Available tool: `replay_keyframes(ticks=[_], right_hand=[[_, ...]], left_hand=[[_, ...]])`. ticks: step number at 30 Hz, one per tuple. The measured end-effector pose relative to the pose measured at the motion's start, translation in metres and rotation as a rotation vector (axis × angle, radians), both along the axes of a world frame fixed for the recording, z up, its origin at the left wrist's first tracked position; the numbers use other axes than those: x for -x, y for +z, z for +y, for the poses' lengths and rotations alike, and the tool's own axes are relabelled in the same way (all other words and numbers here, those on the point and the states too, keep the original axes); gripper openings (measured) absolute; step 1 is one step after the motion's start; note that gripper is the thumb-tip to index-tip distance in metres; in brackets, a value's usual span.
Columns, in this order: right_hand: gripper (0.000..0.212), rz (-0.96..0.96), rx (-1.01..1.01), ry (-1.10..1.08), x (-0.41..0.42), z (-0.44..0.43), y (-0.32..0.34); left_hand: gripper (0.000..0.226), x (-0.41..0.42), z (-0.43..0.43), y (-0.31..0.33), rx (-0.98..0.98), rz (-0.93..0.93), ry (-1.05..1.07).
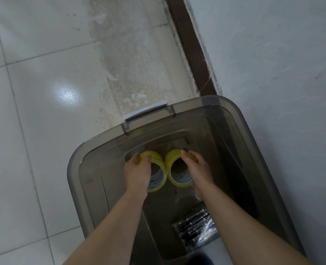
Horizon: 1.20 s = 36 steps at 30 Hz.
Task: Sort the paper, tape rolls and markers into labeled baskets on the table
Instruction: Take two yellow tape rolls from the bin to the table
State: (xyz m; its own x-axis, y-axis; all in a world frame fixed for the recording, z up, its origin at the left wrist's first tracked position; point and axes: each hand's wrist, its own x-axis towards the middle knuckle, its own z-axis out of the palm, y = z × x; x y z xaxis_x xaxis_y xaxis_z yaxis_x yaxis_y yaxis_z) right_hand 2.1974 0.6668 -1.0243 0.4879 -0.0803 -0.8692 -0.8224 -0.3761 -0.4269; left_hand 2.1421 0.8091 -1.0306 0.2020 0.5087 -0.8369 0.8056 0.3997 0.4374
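Both my arms reach down into a smoky grey translucent storage bin (234, 111) standing on the floor. My left hand (137, 173) grips a stack of yellowish clear tape rolls (156, 180) by its far rim. Touching that stack on the right is a second stack of tape rolls (174, 169), gripped by my right hand (198, 173). Both stacks lie on their sides near the bin's bottom, hollow cores facing me. A clear plastic pack of black markers (194, 228) lies on the bin's floor nearer me, between my forearms. No paper or baskets are in view.
The bin has a white latch handle (145, 111) on its far left rim. It stands beside a pale wall (273, 54) with a dark brown skirting strip (192, 50). White floor tiles (34, 111) spread to the left.
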Motion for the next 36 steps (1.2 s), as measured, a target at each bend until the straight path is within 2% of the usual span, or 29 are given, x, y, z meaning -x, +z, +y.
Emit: replay_keyframes(ticks=[7,12,16,22,27,30,36], right_hand=[[0.051,-0.118,-0.038,-0.043,0.011,-0.004,0.020],[0.055,-0.142,-0.072,-0.041,0.019,-0.010,0.054],[0.055,-0.169,-0.074,-0.057,0.018,-0.012,0.101],[0.056,-0.269,-0.100,-0.091,0.012,-0.009,0.190],[0.071,-0.354,-0.114,-0.103,0.008,-0.002,0.271],[0.068,-0.399,-0.135,-0.121,0.007,0.001,0.319],[0.062,-0.519,-0.165,-0.144,0.003,0.004,0.416]], left_hand=[[0.042,0.010,-0.001,0.023,-0.040,-0.020,-0.028],[0.044,0.015,-0.003,0.059,-0.058,-0.045,-0.049],[0.053,0.013,-0.009,0.115,-0.071,-0.105,-0.029],[0.044,0.005,-0.008,0.210,-0.170,-0.177,-0.101],[0.054,-0.004,0.000,0.293,-0.181,-0.230,-0.127],[0.045,-0.006,0.003,0.341,-0.208,-0.259,-0.135],[0.057,-0.009,0.005,0.434,-0.250,-0.340,-0.129]])
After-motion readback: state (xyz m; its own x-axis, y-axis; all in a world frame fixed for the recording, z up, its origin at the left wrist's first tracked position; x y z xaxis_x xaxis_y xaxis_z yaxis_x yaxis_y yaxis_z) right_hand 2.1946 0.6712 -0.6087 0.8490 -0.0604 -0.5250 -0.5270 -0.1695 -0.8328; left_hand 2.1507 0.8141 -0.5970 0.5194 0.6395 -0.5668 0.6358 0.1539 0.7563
